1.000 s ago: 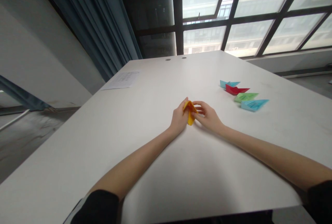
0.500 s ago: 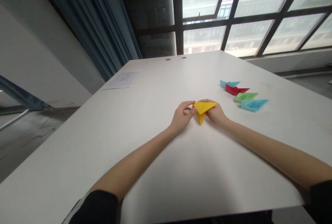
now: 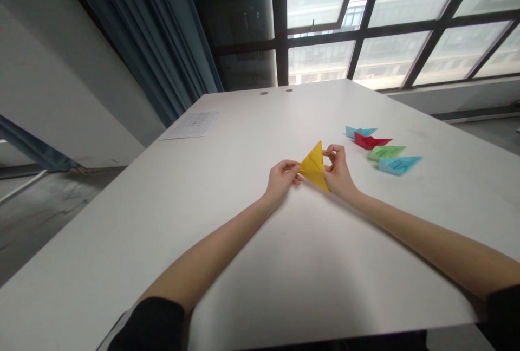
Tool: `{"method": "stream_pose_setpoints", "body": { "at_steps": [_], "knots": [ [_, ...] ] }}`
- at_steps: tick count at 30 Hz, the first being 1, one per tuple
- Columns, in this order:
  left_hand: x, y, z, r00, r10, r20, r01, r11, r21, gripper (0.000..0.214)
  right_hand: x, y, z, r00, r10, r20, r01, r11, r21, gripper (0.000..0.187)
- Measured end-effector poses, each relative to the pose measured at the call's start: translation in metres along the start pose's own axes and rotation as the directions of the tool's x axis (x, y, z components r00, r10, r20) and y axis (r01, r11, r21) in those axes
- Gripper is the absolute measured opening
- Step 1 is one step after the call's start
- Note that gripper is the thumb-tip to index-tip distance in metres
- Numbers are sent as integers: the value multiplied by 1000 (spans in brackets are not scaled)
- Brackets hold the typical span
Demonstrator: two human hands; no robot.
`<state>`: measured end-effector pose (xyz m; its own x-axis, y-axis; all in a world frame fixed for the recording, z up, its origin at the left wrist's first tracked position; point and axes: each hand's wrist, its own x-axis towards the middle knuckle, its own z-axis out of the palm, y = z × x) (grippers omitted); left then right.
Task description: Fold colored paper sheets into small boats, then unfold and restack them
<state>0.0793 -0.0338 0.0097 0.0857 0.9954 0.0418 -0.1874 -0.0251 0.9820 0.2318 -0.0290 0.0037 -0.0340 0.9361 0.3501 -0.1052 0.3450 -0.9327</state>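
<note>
A yellow piece of folded paper (image 3: 312, 164) is held between my two hands, just above the white table. It shows creased triangular faces, with one point up and another down to the right. My left hand (image 3: 281, 180) pinches its left corner between thumb and fingers. On the other side, my right hand (image 3: 340, 175) grips the right edge, the thumb in front and the fingertips behind or at the edge. Part of the paper's back is hidden from me.
Several folded paper boats stand in a slanted row to the right: a light blue boat (image 3: 361, 131), a red boat (image 3: 371, 141), a green boat (image 3: 387, 152) and a nearer blue boat (image 3: 400, 165). A printed sheet (image 3: 190, 125) lies at the table's (image 3: 244, 264) far left edge.
The yellow paper has been turned, so a point now faces up where a flat top edge was. My right hand has come from behind it to its right edge.
</note>
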Motion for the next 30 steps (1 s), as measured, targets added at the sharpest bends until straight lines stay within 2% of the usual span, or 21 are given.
{"method": "stream_pose_setpoints", "body": {
  "at_steps": [4,7,9,12,18,24,27,30],
  "knots": [
    [0,-1,-1,1000,-9,-7,9,1000,-29,16,-1,2,-1,998,-28,53,34,993,-110,25],
    [-1,1,0,1000,-16,-18,16,999,-34,12,0,2,-4,983,-158,91,179,929,-325,7],
    [-1,2,2,1000,-18,-16,18,999,-28,9,1,0,-5,963,-224,152,269,853,-448,14],
    [-2,3,3,1000,-27,-10,27,999,-18,7,1,-4,-6,947,-221,232,314,784,-536,22],
    [-3,4,4,996,-89,-15,87,994,-73,9,1,-3,-6,934,-253,253,357,715,-601,25],
    [-4,10,4,975,-221,23,221,960,-171,23,-4,-1,-7,836,-374,401,548,606,-577,25],
    [-4,14,3,974,-226,18,226,963,-146,21,-8,-5,-5,814,-363,453,575,607,-548,26],
    [-4,17,2,971,-239,33,241,963,-117,19,-10,-9,-3,841,-340,420,531,662,-528,22]
  ]
}}
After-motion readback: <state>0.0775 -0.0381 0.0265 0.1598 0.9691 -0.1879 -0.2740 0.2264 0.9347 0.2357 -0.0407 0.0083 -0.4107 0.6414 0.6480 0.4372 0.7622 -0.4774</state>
